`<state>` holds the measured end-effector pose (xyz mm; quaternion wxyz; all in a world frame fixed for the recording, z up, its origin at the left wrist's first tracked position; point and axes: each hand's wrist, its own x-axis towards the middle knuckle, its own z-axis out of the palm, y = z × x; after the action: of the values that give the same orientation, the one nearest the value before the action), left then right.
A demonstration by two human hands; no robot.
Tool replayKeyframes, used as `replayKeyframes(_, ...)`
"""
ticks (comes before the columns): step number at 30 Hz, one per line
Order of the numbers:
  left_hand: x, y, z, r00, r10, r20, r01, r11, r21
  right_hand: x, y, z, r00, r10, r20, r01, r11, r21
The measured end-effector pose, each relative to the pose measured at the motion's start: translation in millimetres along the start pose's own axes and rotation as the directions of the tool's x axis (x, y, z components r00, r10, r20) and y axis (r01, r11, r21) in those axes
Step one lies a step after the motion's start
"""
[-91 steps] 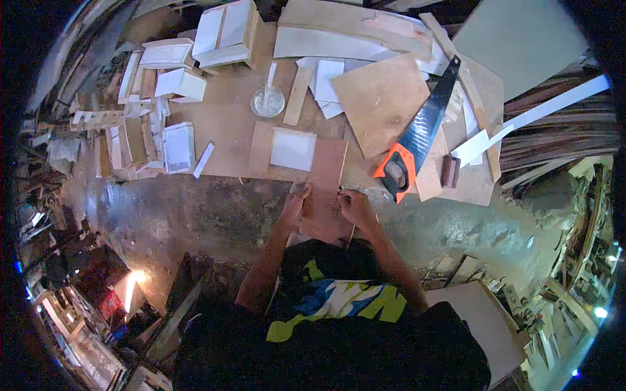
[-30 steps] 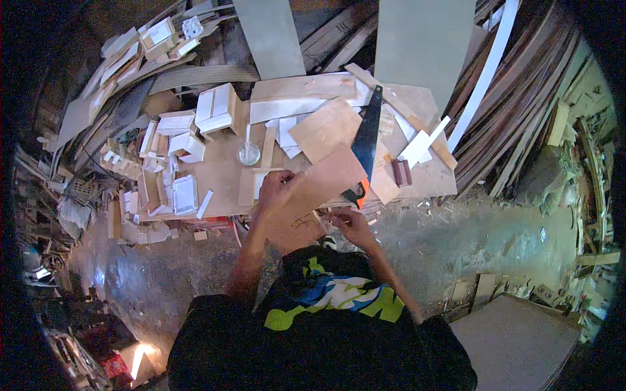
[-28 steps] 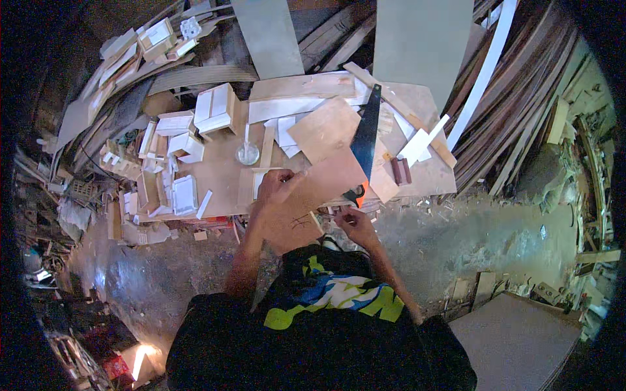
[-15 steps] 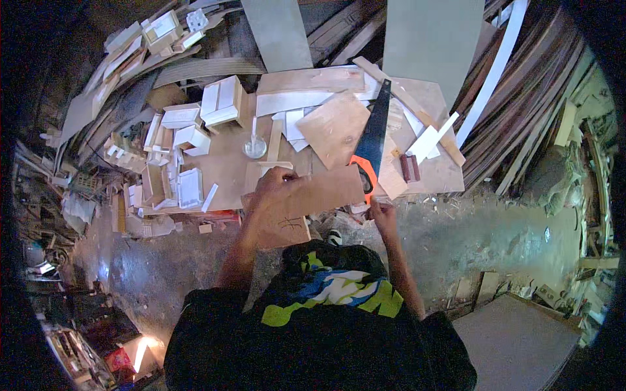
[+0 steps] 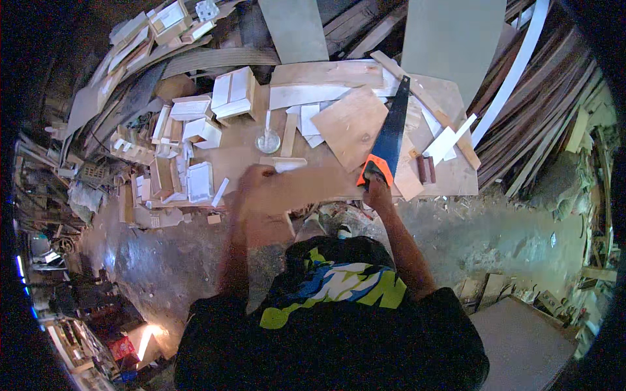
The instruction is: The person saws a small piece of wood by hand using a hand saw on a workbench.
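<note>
No lettering can be read. At the near side, a bold print [image 5: 345,287] in yellow-green, white and blue stands on the black shirt [image 5: 326,352]; at the near left, a red item [image 5: 122,348] bears pale marks too small to make out.

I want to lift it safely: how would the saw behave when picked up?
The saw would likely flex slightly, as its blade looks long and thin. It may feel heavier toward the bulkier orange handle.
</note>
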<state>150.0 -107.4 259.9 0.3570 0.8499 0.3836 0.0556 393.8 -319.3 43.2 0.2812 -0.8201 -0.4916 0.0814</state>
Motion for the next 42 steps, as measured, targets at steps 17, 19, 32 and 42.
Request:
replayKeyframes(17,177,53,-61,0.853,0.49,0.179,-0.492,0.87,-0.036,6,-83,-50,0.78,0.508,-0.366,-0.463,0.861,0.209)
replayKeyframes(19,202,79,-42,0.769,0.53,0.357,-0.486,0.848,-0.213,-10,-101,-60,0.752,0.518,-0.408,-0.462,0.855,0.235)
replayKeyframes(32,141,149,154,0.223,0.646,0.73,-0.733,0.605,-0.311,-112,-172,-74,-0.166,0.891,-0.423,-0.406,0.329,0.852)
replayKeyframes(42,97,164,197,-0.124,0.603,0.788,-0.654,0.548,-0.522,-158,-221,-105,-0.238,0.89,-0.389,-0.402,0.275,0.873)
